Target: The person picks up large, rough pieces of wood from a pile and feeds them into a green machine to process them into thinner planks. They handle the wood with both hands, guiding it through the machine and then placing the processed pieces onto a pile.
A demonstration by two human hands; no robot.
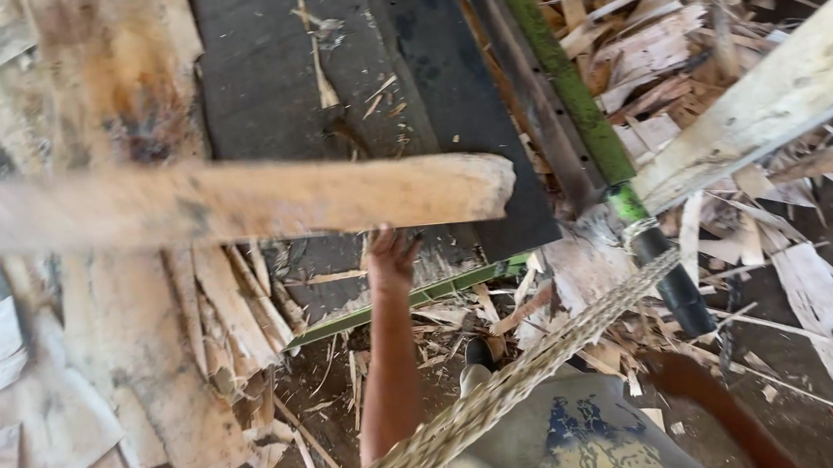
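Note:
A thick round wooden log (233, 202), blurred with motion, lies across the view from the left edge to its rough cut end near the middle. My left hand (391, 258) reaches up to the log's underside near that end, with the fingers curled against it and partly hidden by it. Only my right forearm (714, 401) shows at the bottom right; the hand itself cannot be made out among the scraps. A braided rope (510, 381) runs from the bottom middle up to a knot on a green pole (564, 81).
A dark flat belt surface (291, 64) with wood splinters lies beyond the log. Sheets of thin veneer (99, 392) pile up on the left. Veneer scraps (660, 32) litter the ground on the right. A pale plank (776, 92) slants in from the right.

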